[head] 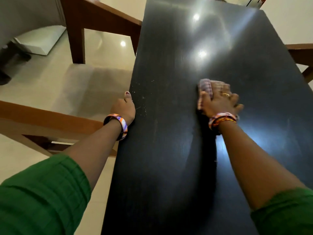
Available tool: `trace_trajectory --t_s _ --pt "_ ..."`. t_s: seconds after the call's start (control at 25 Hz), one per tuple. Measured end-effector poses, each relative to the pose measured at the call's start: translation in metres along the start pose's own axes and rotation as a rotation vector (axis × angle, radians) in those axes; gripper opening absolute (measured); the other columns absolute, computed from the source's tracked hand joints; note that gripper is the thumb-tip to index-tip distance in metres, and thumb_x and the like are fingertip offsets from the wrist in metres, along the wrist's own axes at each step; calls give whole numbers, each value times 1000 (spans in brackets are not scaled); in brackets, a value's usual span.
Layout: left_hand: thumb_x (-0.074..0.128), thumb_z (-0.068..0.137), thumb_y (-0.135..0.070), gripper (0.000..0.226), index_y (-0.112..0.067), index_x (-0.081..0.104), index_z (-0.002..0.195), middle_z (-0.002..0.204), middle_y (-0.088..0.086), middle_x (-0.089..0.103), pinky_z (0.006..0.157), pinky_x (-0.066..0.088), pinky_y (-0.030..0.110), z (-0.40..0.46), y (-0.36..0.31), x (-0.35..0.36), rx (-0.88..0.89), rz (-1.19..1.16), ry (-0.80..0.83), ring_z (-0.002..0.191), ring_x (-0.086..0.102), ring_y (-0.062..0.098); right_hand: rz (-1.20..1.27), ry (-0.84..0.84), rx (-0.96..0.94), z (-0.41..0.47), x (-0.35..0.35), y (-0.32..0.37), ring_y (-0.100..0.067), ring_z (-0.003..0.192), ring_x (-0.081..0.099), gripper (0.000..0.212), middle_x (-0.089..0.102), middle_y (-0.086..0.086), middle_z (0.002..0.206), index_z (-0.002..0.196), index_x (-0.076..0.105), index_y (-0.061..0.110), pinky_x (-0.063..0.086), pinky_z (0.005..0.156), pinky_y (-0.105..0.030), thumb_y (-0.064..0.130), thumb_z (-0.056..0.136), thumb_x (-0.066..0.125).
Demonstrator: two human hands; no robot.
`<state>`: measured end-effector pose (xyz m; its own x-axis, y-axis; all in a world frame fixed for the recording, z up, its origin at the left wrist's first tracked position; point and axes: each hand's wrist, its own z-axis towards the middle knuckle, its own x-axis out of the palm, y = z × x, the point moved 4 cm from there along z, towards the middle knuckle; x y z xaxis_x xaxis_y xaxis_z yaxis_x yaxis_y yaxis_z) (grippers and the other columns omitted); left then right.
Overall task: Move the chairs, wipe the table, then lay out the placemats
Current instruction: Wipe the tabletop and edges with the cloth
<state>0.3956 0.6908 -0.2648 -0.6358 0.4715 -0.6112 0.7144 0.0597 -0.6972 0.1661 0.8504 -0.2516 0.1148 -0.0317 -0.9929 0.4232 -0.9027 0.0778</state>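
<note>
One dark shiny worktop (169, 150) is seen from above. One pink checked cloth (205, 87) is pressed flat on it under the right hand (220, 102). The right fingers (220, 87) are spread wide over the cloth, not curled, and they look blurred. The cloth sticks out just past the fingertips and beside the thumb. The left hand (124, 107) is set on the worktop's left edge, fingers curled down over the edge and hidden, thumb on top; nothing else is held. Small white specks (144, 97) are seen just right of that thumb. Three brown wooden chairs are counted: one (94, 22) far beyond the left fingers, one (42, 122) just left of the left wrist, one (303, 56) beyond the right fingers. No placemats are laid on the worktop
</note>
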Motion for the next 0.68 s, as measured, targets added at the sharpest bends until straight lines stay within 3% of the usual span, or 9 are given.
trace_trajectory --t_s 0.04,0.16,0.28,0.36,0.44,0.52,0.6,0.68 --pt "16 102 -38 59 -10 46 60 65 8 46 72 31 33 1 0 1 -4 -1 4 80 45 30 -4 9 74 11 -3 -15 -39 140 13 62 17 -11 157 148 24 27 11 109 -56 57 93 22" --pt "16 102 -39 60 -12 35 52 56 5 36 60 27 29 11 3 3 -23 -11 5 60 38 25 25 17 137 51 -8 -6 -40 141 9 64 12 -11 158 150 18 24 7 112 -57 57 94 20" --pt "16 102 -40 61 -11 35 51 54 7 36 49 22 28 17 6 7 -39 -16 6 51 34 19 24 20 102 88 -11 37 -40 143 6 63 11 -12 158 150 16 24 4 113 -57 56 95 20" --pt "17 101 -41 65 -3 45 57 61 19 45 53 32 32 19 8 10 -44 -26 10 54 41 25 30 19 53 108 -10 68 -39 143 6 65 12 -13 158 150 16 23 4 113 -57 56 94 21" --pt "17 101 -41 66 0 49 61 68 26 49 57 32 34 21 7 11 -46 -29 2 54 40 25 50 13 -25 119 -5 101 -38 143 10 69 15 -14 157 150 17 20 6 112 -57 57 92 21" --pt "18 102 -40 62 -10 43 54 56 12 38 51 23 29 21 6 13 -42 -32 3 49 31 18 56 4 -144 106 -2 136 -38 140 15 71 18 -16 155 150 19 20 12 112 -58 60 90 20" --pt "18 102 -40 59 -13 34 51 54 5 33 49 20 28 19 5 12 -58 -43 -9 49 30 16 56 64 -322 73 2 170 -40 141 11 65 14 -14 157 150 15 27 10 112 -59 58 94 21" --pt "19 102 -38 60 -7 42 56 61 13 43 52 27 30 19 4 10 -63 -46 -6 54 40 21 26 111 -557 27 7 195 -38 143 5 59 8 -7 159 149 11 35 7 112 -58 57 96 24"
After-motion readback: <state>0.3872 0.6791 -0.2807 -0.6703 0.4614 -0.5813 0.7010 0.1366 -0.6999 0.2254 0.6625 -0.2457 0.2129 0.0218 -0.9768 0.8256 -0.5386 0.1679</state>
